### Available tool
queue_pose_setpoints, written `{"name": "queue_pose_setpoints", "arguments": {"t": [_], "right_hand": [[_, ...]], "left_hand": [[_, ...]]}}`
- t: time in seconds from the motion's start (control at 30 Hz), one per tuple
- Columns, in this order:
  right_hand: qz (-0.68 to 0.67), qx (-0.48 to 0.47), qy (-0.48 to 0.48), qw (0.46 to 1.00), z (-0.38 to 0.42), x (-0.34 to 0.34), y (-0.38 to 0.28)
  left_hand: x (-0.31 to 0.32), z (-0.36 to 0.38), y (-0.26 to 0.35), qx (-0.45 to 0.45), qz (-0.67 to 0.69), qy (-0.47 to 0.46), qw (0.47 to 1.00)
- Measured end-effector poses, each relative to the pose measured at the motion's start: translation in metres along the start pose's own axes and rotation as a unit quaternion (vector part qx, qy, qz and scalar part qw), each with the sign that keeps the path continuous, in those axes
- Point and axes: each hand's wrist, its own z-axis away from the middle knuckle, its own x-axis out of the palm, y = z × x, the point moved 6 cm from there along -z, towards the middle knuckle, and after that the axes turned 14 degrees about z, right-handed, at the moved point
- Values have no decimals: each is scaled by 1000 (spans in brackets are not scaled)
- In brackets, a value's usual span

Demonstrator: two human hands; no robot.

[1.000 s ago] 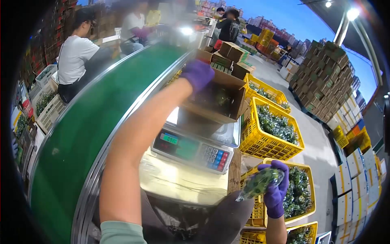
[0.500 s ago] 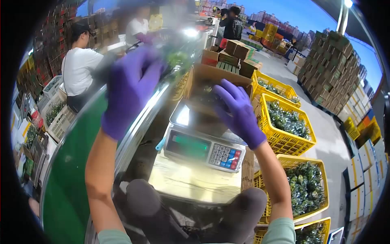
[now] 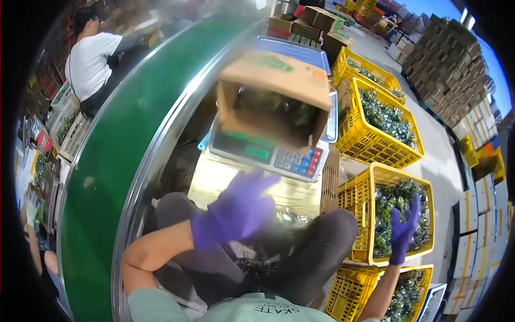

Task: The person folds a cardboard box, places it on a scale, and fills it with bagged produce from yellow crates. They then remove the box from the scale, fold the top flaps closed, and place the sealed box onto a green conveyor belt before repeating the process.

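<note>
My left hand (image 3: 233,209), in a purple glove, is over my lap in front of the scale. Its fingers stretch to the right, somewhat blurred, and no held thing shows. Out to the right, my right hand (image 3: 405,228), also gloved in purple, is open with fingers spread above a yellow crate (image 3: 377,170) of clear-wrapped greens (image 3: 399,201). A cardboard box (image 3: 279,72) sits tilted over the digital scale (image 3: 241,150), its open side facing me. Dark leafy contents (image 3: 276,107) show inside, blurred. The box covers part of the display and keypad (image 3: 300,161).
A green conveyor belt (image 3: 115,166) with a metal rail (image 3: 161,145) runs along my left. More yellow crates (image 3: 378,118) of greens line the right. Stacked cartons (image 3: 448,70) stand behind them. A person in a white shirt (image 3: 94,64) is across the belt.
Both hands have come down: the left from above the belt to my lap, the right from beside the box to the crate. The box now overlaps the scale's front. My view has tilted downward.
</note>
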Motion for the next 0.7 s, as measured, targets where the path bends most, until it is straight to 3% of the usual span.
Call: {"name": "queue_pose_setpoints", "arguments": {"t": [0.03, 0.07, 0.13, 0.2, 0.27, 0.33, 0.43, 0.53, 0.6, 0.63, 0.7], "right_hand": [[-38, -43, -47, 997, -4, 6, -39], [-24, -118, -37, 992, -7, 18, -61], [-45, -181, -42, 982, -14, 32, -112], [-117, -171, -74, 976, -17, 44, -137], [-104, -183, -79, 974, -15, 49, -143], [-87, -197, -86, 973, -10, 49, -144], [-182, -140, -218, 948, 18, 47, -131], [-339, -202, -359, 846, 58, 43, -153], [-383, -185, -443, 789, 85, 36, -175], [-413, -95, -533, 732, 99, 42, -178], [-483, -43, -517, 706, 112, 39, -169]], "left_hand": [[4, -6, -13, -14, -7, -13, 1000], [5, -9, -26, -31, 42, -12, 999], [4, -8, -39, -53, -2, -39, 998], [-5, -4, -33, -29, 4, -28, 999], [-6, 11, -28, -6, 14, -15, 1000], [16, 41, -34, -130, 183, -98, 970], [29, 45, -3, -92, 222, -156, 958], [39, 28, 23, -93, 274, -129, 948], [45, 8, 41, -88, 284, -126, 946], [47, 1, 48, -71, 309, -110, 942], [50, -10, 57, -49, 340, -94, 934]]}}
